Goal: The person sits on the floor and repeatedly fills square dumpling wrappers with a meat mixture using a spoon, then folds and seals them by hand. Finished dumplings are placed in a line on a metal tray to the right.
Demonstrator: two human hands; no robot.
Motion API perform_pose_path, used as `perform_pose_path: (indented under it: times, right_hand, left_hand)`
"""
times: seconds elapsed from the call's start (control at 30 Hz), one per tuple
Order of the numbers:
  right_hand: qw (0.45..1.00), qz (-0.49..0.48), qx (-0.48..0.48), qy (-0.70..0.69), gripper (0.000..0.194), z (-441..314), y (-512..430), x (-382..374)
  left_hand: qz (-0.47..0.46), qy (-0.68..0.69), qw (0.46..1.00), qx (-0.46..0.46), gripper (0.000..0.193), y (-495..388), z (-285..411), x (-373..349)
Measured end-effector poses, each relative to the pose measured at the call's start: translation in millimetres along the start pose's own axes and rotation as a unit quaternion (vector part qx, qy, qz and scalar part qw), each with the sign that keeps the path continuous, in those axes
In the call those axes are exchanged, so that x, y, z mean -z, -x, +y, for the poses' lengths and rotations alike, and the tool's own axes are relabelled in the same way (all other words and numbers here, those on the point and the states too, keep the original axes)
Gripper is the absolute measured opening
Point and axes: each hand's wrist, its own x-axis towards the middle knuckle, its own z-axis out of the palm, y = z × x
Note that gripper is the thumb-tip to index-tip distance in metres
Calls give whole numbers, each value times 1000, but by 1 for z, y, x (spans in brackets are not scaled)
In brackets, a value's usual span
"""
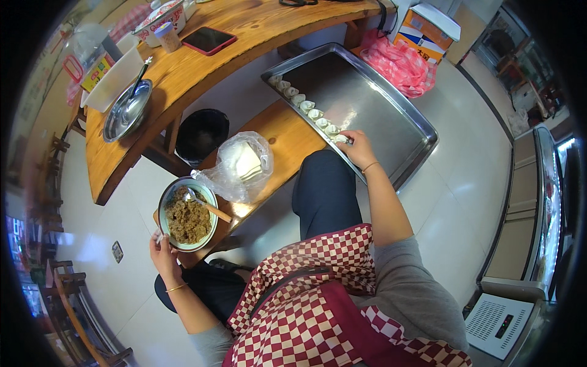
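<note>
My right hand reaches over the near edge of a large metal tray. Its thumb and fingers are around a folded wonton, the nearest in a row of several along the tray's left side. My left hand is beside the rim of an enamel bowl. A small pale thing shows at its fingertips, too unclear to name. Minced filling lies in the bowl, with a wooden-handled spoon resting in it. Square dough wrappers are stacked in a clear plastic bag.
The bowl and bag rest on a wooden bench. A higher wooden table carries a steel bowl, a phone and a lidded enamel pot. Below it stands a black bucket. Pink plastic bags lie beyond the tray.
</note>
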Motion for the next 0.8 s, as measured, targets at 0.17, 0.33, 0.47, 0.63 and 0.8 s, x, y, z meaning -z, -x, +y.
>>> perform_pose_path:
  times: [0.17,0.33,0.47,0.63,0.8]
  right_hand:
    - [1000,-4,16,-3,40,0,1,1]
    - [997,56,35,39,37,-27,15,6]
    - [996,53,38,64,28,-52,44,12]
    - [981,85,162,72,24,-56,64,23]
    - [986,37,120,113,22,-47,64,29]
  left_hand:
    - [-34,3,999,-10,11,1,-12,8]
    - [-9,43,999,-8,16,16,-13,-5]
    - [11,56,998,-4,16,38,-6,-21]
    - [25,72,997,14,20,48,-7,-31]
    - [21,84,996,23,23,47,-10,-31]
